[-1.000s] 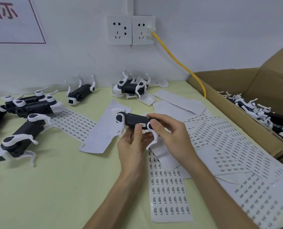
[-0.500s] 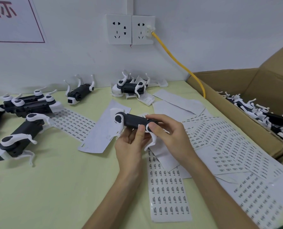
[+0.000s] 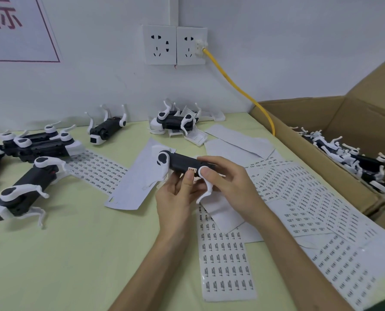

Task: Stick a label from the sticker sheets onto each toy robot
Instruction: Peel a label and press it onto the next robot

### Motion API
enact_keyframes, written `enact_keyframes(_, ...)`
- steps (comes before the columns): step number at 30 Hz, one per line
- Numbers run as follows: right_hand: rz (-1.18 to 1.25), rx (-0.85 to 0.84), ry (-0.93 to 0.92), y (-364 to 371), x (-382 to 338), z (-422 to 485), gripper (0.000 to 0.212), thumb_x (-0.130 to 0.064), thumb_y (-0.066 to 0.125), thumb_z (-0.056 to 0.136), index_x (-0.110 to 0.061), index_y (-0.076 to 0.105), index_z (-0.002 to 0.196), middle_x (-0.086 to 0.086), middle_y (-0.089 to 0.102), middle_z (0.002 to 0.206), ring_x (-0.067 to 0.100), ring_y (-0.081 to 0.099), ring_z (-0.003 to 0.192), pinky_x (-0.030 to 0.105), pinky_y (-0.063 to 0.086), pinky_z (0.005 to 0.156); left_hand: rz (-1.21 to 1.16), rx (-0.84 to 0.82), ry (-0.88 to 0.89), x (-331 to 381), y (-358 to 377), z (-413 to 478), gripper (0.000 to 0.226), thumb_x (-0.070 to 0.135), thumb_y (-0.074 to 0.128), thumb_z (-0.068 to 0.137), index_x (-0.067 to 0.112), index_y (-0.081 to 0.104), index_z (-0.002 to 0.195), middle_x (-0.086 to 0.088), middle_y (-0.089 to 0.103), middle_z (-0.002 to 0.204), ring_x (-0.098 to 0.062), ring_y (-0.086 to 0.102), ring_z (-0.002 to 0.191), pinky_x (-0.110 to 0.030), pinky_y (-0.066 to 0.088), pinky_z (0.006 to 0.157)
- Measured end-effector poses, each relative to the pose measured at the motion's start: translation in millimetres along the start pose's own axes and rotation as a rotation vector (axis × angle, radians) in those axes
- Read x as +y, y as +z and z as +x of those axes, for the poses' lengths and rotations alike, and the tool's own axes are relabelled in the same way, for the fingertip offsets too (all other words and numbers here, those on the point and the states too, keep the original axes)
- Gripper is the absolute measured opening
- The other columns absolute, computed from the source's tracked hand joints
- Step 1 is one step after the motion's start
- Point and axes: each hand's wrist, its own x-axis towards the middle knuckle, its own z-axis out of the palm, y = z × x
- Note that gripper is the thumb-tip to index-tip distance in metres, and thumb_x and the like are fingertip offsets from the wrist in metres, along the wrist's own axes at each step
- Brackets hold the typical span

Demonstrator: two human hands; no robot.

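Here, the fingers of my left hand [image 3: 176, 198] and right hand [image 3: 230, 185] both grip the black toy robot [image 3: 182, 163] just above the sticker sheets [image 3: 228, 265] on the counter [image 3: 74, 254].

Both hands hold a toy robot [image 3: 182, 163] above sticker sheets [image 3: 227, 263], the left hand [image 3: 176, 198] gripping its underside, the right hand [image 3: 229, 182] curled round its rear end.

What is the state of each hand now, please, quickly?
Left hand: holds the toy robot from below, thumb on its dark body.
Right hand: grips the same toy robot at its other end, thumb on a white leg joint.
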Motion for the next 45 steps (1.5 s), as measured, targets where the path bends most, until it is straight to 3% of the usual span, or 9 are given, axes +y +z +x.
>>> enact_keyframes(4, -0.031, -0.002, 0.041, -8, -9, 2, 0.037, -0.025, 0.081, 0.087, -0.028, 0.069, 0.122, 0.0, 0.075, 0.11, 0.015, 0.075, 0.096, 0.038, 0.058, 0.093, -0.08, -0.066, -0.056, 5, -2, 3, 0.024, 0.023, 0.06, 0.102, 0.006, 0.07, 0.116, -0.002, 0.079, 0.098, -0.012, 0.073, 0.083, -0.023, 0.058, 0.079)
enact_keyframes(9, -0.121, -0.022, 0.06, -10, -13, -2, 0.04, -0.036, 0.087, 0.079, -0.037, 0.069, 0.114, -0.003, 0.076, 0.105, 0.017, 0.076, 0.091, 0.04, 0.058, 0.093, -0.129, -0.08, -0.063, 9, -3, 3, 0.038, 0.03, 0.067, 0.089, 0.002, 0.069, 0.116, -0.012, 0.079, 0.109, -0.024, 0.077, 0.1, -0.022, 0.059, 0.078)
enact_keyframes(18, -0.147, 0.067, 0.007, -22, -15, -17, 0.03, -0.021, 0.086, 0.08, -0.026, 0.073, 0.107, -0.001, 0.079, 0.095, 0.022, 0.077, 0.085, 0.031, 0.062, 0.08, 0.028, -0.191, -0.069, 0, 3, -3, 0.04, 0.035, 0.06, 0.098, 0.001, 0.07, 0.117, -0.011, 0.078, 0.112, -0.028, 0.075, 0.108, -0.035, 0.057, 0.095)
enact_keyframes(22, 0.162, 0.175, 0.187, -40, -18, -11, 0.02, -0.031, 0.077, 0.088, -0.016, 0.074, 0.102, 0.018, 0.077, 0.096, 0.036, 0.077, 0.081, 0.034, 0.063, 0.063, 0.296, -0.178, 0.001, -2, -4, 0, 0.022, 0.018, 0.056, 0.107, 0.024, 0.075, 0.116, 0.01, 0.079, 0.109, -0.008, 0.072, 0.105, -0.025, 0.054, 0.092)
enact_keyframes(25, 0.571, 0.294, 0.345, -76, -18, 3, 0.042, -0.038, 0.07, 0.088, -0.006, 0.063, 0.115, 0.025, 0.074, 0.105, 0.035, 0.075, 0.089, 0.041, 0.064, 0.076, 0.469, -0.201, 0.075, -1, -7, 0, 0.025, 0.01, 0.06, 0.103, 0.028, 0.077, 0.108, 0.018, 0.078, 0.102, -0.002, 0.07, 0.1, -0.015, 0.051, 0.084)
enact_keyframes(28, 0.933, 0.492, 0.259, -121, -20, 20, 0.034, -0.031, 0.068, 0.096, -0.003, 0.058, 0.112, 0.024, 0.072, 0.107, 0.038, 0.074, 0.096, 0.044, 0.063, 0.08, 0.581, -0.237, 0.105, -3, -4, -4, 0.03, 0.004, 0.058, 0.101, 0.026, 0.079, 0.097, 0.017, 0.078, 0.095, -0.002, 0.07, 0.097, -0.015, 0.051, 0.083)
enact_keyframes(33, 0.978, 0.706, 0.166, -189, -26, 48, 0.047, -0.037, 0.045, 0.107, -0.009, 0.045, 0.144, 0.025, 0.055, 0.142, 0.038, 0.06, 0.124, 0.045, 0.054, 0.093, 0.627, -0.239, 0.103, -2, -2, -3, 0.032, 0.0, 0.057, 0.099, 0.022, 0.078, 0.091, 0.012, 0.078, 0.091, -0.002, 0.07, 0.092, -0.014, 0.05, 0.082)
enact_keyframes(40, 0.59, 0.579, 0.246, -168, -31, 61, 0.038, -0.021, 0.04, 0.104, -0.009, 0.061, 0.134, 0.013, 0.067, 0.128, 0.024, 0.069, 0.109, 0.033, 0.051, 0.101, 0.65, -0.23, 0.064, -1, -3, -1, 0.031, 0.002, 0.056, 0.1, 0.024, 0.077, 0.092, 0.011, 0.078, 0.088, -0.004, 0.071, 0.09, -0.02, 0.053, 0.085)
enact_keyframes(45, 0.058, 0.335, 0.136, -83, -25, 36, 0.024, -0.017, 0.052, 0.103, -0.017, 0.072, 0.116, 0.005, 0.077, 0.108, 0.023, 0.075, 0.094, 0.03, 0.053, 0.082, 0.648, -0.25, 0.083, 1, -3, -3, 0.032, 0.0, 0.057, 0.097, 0.022, 0.078, 0.089, 0.012, 0.078, 0.091, -0.005, 0.072, 0.094, -0.024, 0.056, 0.089)
